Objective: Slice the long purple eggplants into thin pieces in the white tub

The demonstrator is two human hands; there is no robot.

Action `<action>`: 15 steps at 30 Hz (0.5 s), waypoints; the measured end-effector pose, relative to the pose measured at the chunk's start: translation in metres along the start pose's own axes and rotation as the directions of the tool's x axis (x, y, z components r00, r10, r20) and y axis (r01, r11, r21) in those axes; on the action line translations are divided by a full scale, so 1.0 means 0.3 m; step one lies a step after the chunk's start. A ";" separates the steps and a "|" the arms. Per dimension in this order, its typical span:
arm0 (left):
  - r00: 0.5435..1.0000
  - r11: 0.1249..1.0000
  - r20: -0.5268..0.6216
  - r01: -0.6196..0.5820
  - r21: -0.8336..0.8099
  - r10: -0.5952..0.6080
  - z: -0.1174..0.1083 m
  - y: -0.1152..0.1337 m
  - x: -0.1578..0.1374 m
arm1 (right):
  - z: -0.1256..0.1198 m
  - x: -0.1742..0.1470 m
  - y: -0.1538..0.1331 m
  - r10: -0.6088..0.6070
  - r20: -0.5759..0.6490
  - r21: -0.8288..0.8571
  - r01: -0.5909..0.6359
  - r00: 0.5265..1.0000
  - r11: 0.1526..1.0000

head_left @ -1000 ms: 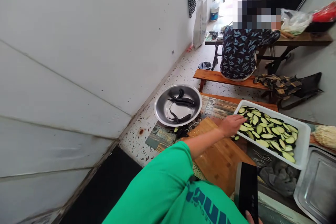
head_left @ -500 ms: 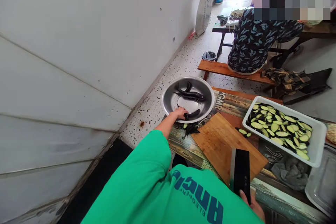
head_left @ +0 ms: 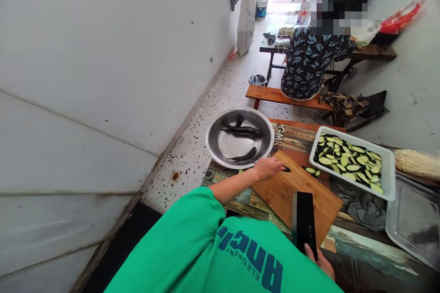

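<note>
My left hand (head_left: 267, 169) is closed around a dark eggplant (head_left: 287, 169) over the near-left part of the wooden cutting board (head_left: 318, 187). Only the eggplant's end shows past my fingers; the rest is hidden under the hand. My right hand (head_left: 319, 258) grips a black-bladed cleaver (head_left: 304, 215) at the board's near edge, its blade pointing away from me. Left of the board, a steel basin (head_left: 210, 139) holds several long dark eggplants (head_left: 245, 131). A few slices (head_left: 311, 171) lie just beyond the board.
To the right stands a white tray (head_left: 390, 174) full of sliced eggplant. Near it are a grey cloth (head_left: 367, 210), a clear lid (head_left: 414, 219) and a bag of pale food (head_left: 417, 162). Beyond the table a person (head_left: 304, 64) sits on a wooden bench (head_left: 268, 94). A white wall (head_left: 103, 55) runs along the left.
My left hand has moved out of the basin, rightward to the cutting board, with an eggplant in it. My right hand keeps the cleaver at the board. The view has shifted slightly.
</note>
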State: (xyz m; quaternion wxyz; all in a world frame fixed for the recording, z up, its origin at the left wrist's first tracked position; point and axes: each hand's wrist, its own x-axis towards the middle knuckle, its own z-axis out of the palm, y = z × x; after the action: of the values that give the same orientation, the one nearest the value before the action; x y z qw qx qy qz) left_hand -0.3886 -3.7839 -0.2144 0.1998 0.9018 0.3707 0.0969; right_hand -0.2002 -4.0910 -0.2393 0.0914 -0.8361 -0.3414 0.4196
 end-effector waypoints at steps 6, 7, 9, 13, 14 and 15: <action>0.935 0.943 0.147 -0.304 -0.136 0.323 0.303 0.223 0.011 | -0.070 -0.037 0.039 0.049 -0.047 0.178 -0.040 0.998 0.983; 0.932 0.942 0.152 -0.312 -0.126 0.329 0.345 0.241 0.008 | -0.087 -0.042 0.045 0.046 -0.059 0.185 -0.034 0.997 0.982; 0.938 0.946 0.132 -0.312 -0.087 0.321 0.412 0.264 -0.003 | -0.120 -0.044 0.059 0.040 -0.096 0.203 -0.020 0.995 0.979; 0.945 0.950 0.102 -0.311 -0.011 0.310 0.494 0.267 -0.035 | -0.172 -0.016 0.108 -0.003 -0.114 0.185 0.024 0.993 0.983; 0.949 0.953 0.088 -0.303 -0.004 0.302 0.509 0.262 -0.044 | -0.182 -0.004 0.122 -0.012 -0.106 0.167 0.030 0.994 0.986; 0.953 0.955 0.068 -0.296 -0.008 0.296 0.523 0.257 -0.052 | -0.191 0.008 0.136 -0.024 -0.097 0.142 0.037 0.995 0.989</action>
State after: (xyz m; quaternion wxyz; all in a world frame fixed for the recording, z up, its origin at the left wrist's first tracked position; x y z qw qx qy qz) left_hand -0.3006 -3.8900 -0.3228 0.1947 0.9501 0.2246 0.0943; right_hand -0.1351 -4.1124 -0.2226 0.1740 -0.8410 -0.3182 0.4016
